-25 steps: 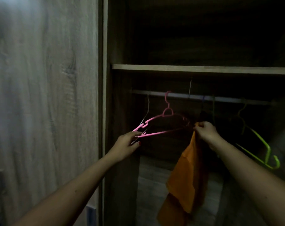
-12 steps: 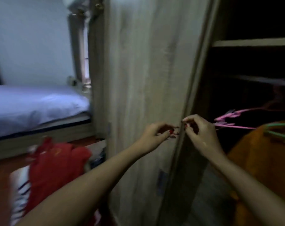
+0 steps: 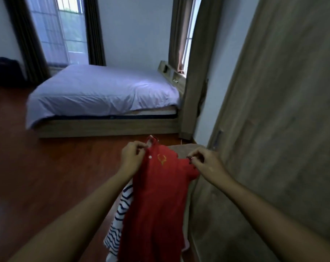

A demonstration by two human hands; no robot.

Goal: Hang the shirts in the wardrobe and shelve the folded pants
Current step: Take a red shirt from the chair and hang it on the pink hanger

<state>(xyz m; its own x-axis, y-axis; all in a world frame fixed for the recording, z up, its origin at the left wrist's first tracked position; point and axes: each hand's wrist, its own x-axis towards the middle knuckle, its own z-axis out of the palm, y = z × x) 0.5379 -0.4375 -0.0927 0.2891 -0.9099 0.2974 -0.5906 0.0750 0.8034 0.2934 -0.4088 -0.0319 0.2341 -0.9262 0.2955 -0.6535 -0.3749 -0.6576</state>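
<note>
A red polo shirt (image 3: pixel 156 201) with a small yellow emblem hangs lengthwise between my hands. My left hand (image 3: pixel 132 157) pinches it near the collar and button placket. My right hand (image 3: pixel 205 163) pinches the other shoulder. Under the red shirt lies a white shirt with dark blue stripes (image 3: pixel 118 220), partly hidden. The wooden wardrobe door (image 3: pixel 277 129) fills the right side; the wardrobe's inside is out of view.
A low bed (image 3: pixel 103 91) with a pale sheet stands across the room on a reddish wooden floor (image 3: pixel 47 176). Curtained windows (image 3: pixel 66 29) are behind it. A beige surface (image 3: pixel 185 148) shows under the clothes beside the wardrobe.
My view has swung left, away from the wardrobe's inside with the pink hanger and orange shirt. Both hands have left the hanger and now hold the red shirt.
</note>
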